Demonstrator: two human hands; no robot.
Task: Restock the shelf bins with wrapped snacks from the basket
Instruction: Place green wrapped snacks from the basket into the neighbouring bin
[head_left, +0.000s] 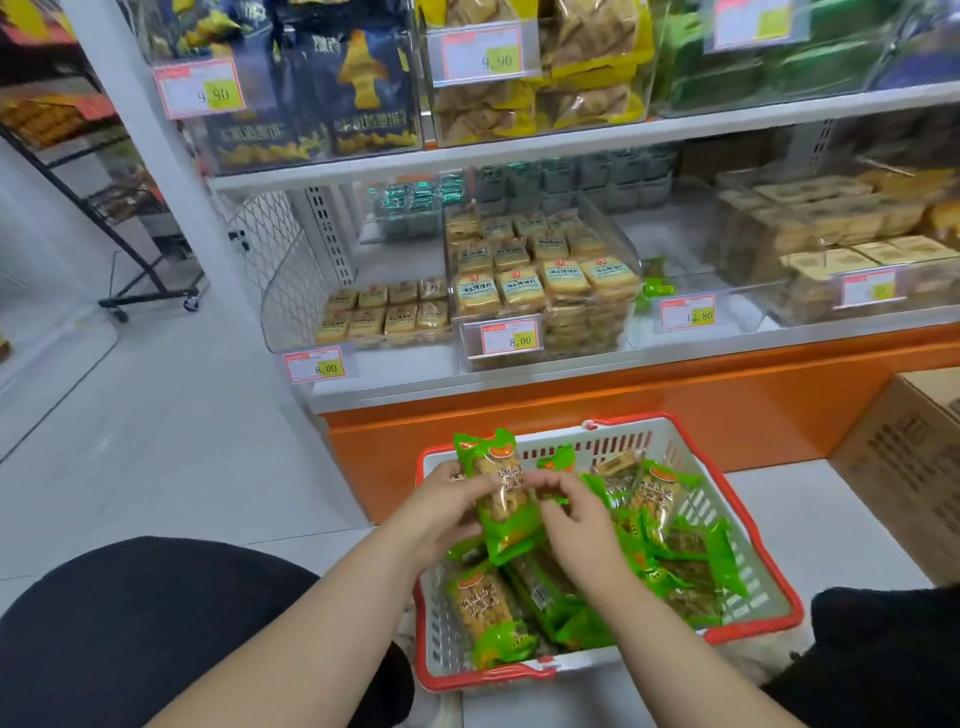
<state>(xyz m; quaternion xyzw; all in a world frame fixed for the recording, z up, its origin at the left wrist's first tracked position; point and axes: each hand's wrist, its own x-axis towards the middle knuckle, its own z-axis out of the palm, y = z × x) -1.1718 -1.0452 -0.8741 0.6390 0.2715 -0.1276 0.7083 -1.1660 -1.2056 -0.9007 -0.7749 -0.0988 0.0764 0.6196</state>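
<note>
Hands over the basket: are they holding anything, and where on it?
Yes. The left hand grips a green snack pack around its middle; right hand fingers pinch its right edge.

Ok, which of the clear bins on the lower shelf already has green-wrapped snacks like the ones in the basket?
The nearly empty bin with the 12.80 tag, right of the full yellow-pack bin. A few green packs lie at its left; the others hold yellow or tan packs.

A single head-worn camera looks forward and down, close over the basket (597, 662), facing the shelf (571, 143).
</note>
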